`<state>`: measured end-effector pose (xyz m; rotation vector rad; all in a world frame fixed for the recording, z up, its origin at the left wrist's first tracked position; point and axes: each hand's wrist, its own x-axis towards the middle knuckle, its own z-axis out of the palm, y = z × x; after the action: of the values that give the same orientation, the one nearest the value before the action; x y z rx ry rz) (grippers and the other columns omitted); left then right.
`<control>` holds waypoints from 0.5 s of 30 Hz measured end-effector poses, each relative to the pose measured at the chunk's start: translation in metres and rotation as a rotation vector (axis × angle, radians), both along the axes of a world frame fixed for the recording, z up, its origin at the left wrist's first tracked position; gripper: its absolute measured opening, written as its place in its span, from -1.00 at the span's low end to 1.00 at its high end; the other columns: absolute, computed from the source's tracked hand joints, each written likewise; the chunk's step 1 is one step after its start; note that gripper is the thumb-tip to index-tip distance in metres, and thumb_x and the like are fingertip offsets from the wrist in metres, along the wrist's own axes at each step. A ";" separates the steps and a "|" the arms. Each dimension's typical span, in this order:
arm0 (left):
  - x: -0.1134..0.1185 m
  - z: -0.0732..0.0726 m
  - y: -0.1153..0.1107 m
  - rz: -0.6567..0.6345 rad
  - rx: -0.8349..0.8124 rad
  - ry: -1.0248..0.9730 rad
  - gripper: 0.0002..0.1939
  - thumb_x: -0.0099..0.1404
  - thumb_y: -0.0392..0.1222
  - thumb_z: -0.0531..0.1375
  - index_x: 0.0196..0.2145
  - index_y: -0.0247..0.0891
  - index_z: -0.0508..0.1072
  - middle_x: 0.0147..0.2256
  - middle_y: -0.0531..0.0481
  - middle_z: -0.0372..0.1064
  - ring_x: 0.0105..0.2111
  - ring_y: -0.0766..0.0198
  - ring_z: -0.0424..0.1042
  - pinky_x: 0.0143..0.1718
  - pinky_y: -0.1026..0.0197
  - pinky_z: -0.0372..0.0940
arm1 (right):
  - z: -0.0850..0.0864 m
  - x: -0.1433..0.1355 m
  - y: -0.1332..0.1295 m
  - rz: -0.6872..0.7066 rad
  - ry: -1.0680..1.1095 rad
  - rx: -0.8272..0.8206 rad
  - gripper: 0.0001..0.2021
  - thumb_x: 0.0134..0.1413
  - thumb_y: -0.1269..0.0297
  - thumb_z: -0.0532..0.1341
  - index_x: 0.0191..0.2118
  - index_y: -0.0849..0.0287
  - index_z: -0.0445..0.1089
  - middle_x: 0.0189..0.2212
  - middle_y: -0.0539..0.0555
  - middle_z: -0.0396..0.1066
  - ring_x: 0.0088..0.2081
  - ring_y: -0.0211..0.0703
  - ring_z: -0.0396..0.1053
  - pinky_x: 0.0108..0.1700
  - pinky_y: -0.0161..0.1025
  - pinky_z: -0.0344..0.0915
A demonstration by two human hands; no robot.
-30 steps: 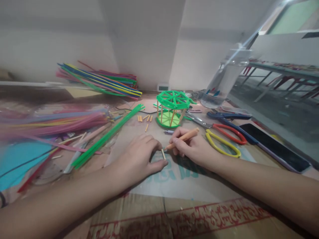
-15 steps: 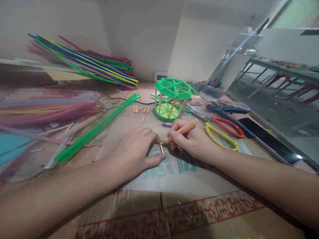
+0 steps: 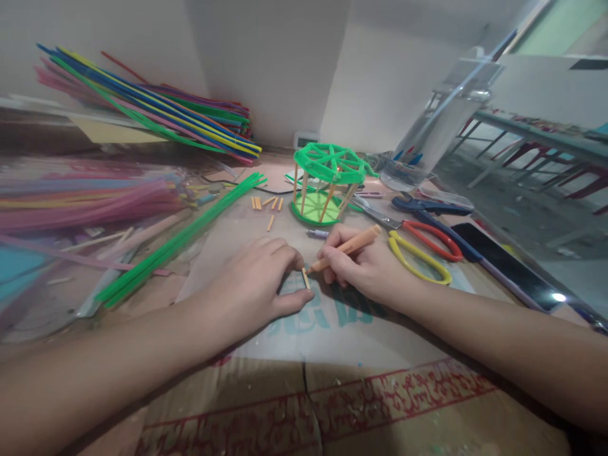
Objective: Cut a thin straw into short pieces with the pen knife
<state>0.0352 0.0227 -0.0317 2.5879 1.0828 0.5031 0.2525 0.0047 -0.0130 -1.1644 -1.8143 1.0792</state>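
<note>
My left hand [image 3: 266,275] pinches a short wooden stick [image 3: 306,278] end to end between thumb and forefinger, just over a white sheet [image 3: 285,348]. In my right hand [image 3: 354,259] is an orange marker [image 3: 354,242], its tip touching or nearly touching the stick's side. Behind the hands stands a small round frame [image 3: 327,183] with a green fuzzy top, thin wooden posts and a green base. To its left lie several short orange-coloured sticks [image 3: 270,223]. A capped pen [image 3: 317,234] rests just behind my right hand.
Scissors [image 3: 427,247] with red and yellow handles lie at right, beside a blue-handled tool [image 3: 430,208] and a phone [image 3: 503,266]. A clear tall container [image 3: 418,139] stands behind them. Green pipe cleaners [image 3: 185,240], a pink bundle [image 3: 90,202] and a multicoloured bundle [image 3: 156,107] occupy the left.
The marker tip has shifted slightly along the small stick. Both hands keep their grips, and the whole view has moved a little.
</note>
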 end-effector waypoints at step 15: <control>-0.005 0.000 0.000 -0.046 0.013 -0.020 -0.68 0.33 0.06 0.41 -0.18 -0.22 0.52 -0.24 -0.06 0.50 -0.18 0.03 0.47 -0.11 0.03 0.33 | 0.004 0.002 -0.004 0.101 -0.021 -0.087 -0.83 0.17 0.29 0.23 -0.42 0.10 0.25 -0.62 -0.08 0.40 -0.59 -0.31 0.34 -0.55 -0.40 0.19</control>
<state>0.0304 0.0231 -0.0318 2.6064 1.0141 0.5257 0.2546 0.0003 -0.0094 -1.1494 -1.8758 1.2185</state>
